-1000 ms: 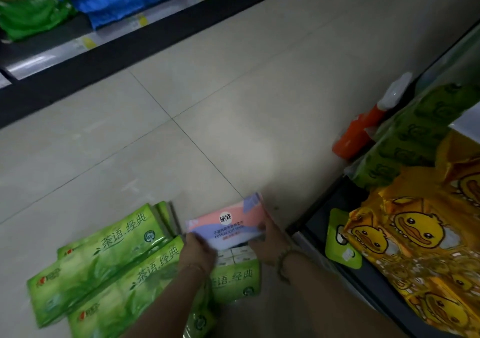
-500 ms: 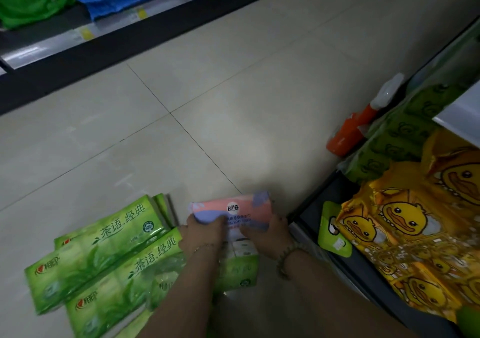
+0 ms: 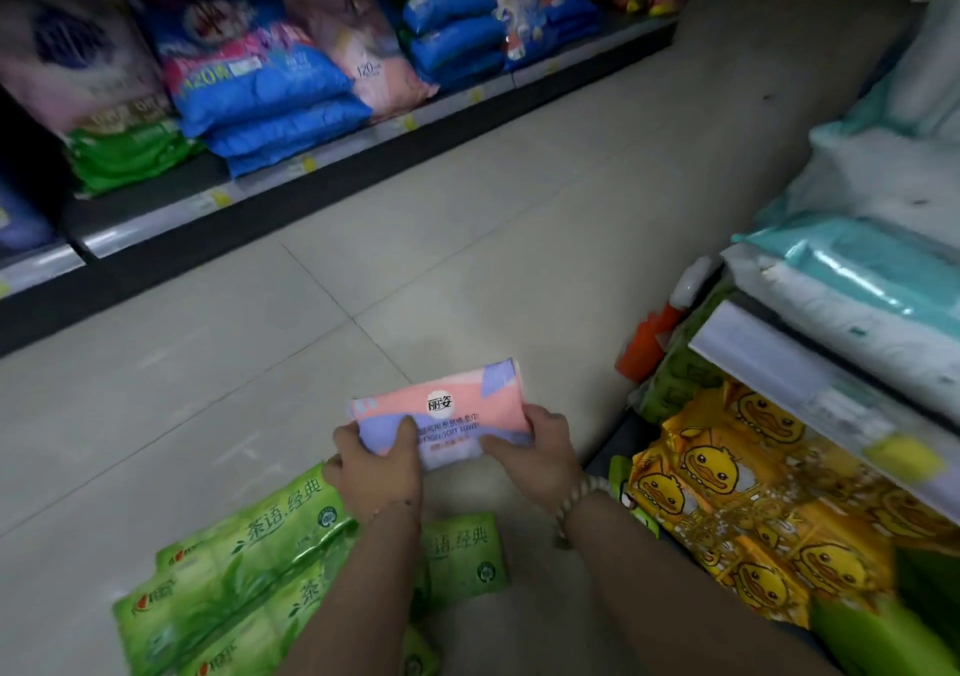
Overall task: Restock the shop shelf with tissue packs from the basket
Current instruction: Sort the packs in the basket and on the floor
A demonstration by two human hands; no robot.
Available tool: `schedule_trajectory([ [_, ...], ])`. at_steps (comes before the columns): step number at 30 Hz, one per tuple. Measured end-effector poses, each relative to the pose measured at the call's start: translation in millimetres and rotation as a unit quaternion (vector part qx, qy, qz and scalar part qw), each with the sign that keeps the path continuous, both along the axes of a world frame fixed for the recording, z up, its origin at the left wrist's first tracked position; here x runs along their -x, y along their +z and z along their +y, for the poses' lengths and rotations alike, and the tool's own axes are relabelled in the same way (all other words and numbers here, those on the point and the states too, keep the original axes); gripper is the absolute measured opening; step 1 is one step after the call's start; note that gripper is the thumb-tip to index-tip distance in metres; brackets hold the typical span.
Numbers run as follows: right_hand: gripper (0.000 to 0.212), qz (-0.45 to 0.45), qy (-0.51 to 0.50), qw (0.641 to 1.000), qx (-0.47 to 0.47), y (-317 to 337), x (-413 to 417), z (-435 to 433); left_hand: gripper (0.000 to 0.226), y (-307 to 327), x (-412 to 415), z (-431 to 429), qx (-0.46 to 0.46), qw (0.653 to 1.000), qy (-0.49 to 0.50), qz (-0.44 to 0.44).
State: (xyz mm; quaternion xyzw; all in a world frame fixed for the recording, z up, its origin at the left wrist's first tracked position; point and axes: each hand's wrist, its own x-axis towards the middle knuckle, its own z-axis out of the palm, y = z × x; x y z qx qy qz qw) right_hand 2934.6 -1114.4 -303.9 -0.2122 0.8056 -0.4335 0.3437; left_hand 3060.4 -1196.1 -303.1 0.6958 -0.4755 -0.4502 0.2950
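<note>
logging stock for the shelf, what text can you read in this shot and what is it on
"丽姿": round logo on the pink tissue pack gripped by the left hand and right hand.
"SOFT TOWE": same pack, rest hidden or blurred.
"茶语.经典": green tissue packs on the floor.
"120": pink bag on the far shelf.
Yellow price tags and blue bags: too blurred to read.

Pink-and-lilac tissue pack, soft flat rectangle with round white logo facing up, was held level above the floor, left hand and right hand gripping its short ends, green tissue packs lay flat on the tiles beneath, shop shelf stood at right.
</note>
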Motion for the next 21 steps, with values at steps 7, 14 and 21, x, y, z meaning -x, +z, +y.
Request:
schedule_trajectory([
  [7,0.056,0.069,-0.022,0.996,0.055,94,-3,-1,0.05,79,-9,2,0.104,0.988,0.009,0.114],
  [14,0.04,0.123,-0.056,0.984,0.112,180,-19,11,0.042,168,-19,3,0.17,0.969,0.008,0.182],
  [21,0.04,0.165,-0.07,0.968,0.176,261,-41,36,0.039,241,-31,17,0.244,0.942,-0.002,0.23],
])
